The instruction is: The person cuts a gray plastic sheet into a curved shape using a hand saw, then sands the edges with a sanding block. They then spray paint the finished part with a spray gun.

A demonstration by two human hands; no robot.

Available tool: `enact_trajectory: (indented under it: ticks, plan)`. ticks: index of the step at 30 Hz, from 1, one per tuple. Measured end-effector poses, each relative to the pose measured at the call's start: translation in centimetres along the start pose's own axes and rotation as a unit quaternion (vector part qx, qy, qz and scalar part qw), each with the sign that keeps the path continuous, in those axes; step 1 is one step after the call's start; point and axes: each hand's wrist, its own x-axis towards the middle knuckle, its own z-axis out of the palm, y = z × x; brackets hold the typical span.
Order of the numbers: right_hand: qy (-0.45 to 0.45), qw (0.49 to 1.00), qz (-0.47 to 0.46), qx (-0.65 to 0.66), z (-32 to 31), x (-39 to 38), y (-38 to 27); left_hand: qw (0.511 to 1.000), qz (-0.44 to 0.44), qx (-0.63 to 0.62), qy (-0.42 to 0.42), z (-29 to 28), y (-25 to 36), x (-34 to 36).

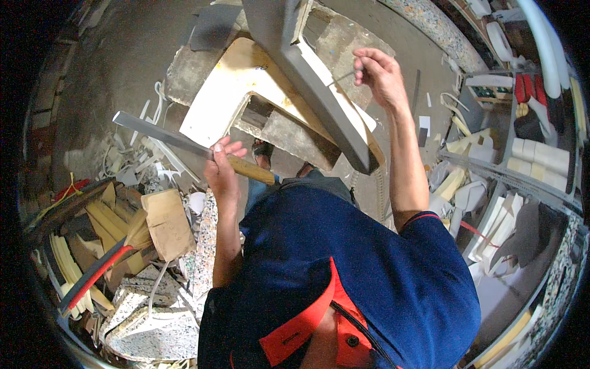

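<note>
My left hand (224, 165) is around a long knife where its wooden handle (251, 170) meets the grey blade (163, 136); the blade points to the far left. My right hand (380, 72) is raised at the far right, fingers pinched on a thin dark strip (344, 77). That strip reaches toward the edge of a long grey foam-covered piece (319, 92), which slants across the front of me. Beneath and left of it lies a white, angled foam-covered piece (212, 101) with yellowish stains.
Concrete-like blocks (301, 136) stand under the pieces. Foam offcuts (147, 150) litter the floor at left. A box of scraps (110, 227) is near my left side; racks holding white foam pieces (541, 157) line the right. A speckled foam roll (439, 31) lies at the far right.
</note>
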Motion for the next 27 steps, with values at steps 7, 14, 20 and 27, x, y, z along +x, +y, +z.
enact_trajectory:
  ticks: [7, 14, 20, 27]
  plan:
    - [0.069, 0.996, -0.017, 0.046, -9.1, -10.3, -2.7, 0.999, 0.025, 0.038, 0.005, 0.3, 1.4, 0.3]
    - [0.301, 0.909, 0.039, -0.285, -21.6, -19.7, -3.2, 0.998, 0.025, 0.034, -0.037, 2.4, 2.7, 1.5]
    - [0.395, 0.672, 0.001, -0.627, -20.5, -16.7, -0.3, 0.999, 0.027, 0.031, -0.03, 3.6, 3.2, 2.0]
    - [0.108, 0.83, -0.217, -0.503, -2.8, -0.9, 4.3, 0.999, 0.044, 0.02, -0.005, 1.8, 3.1, 1.5]
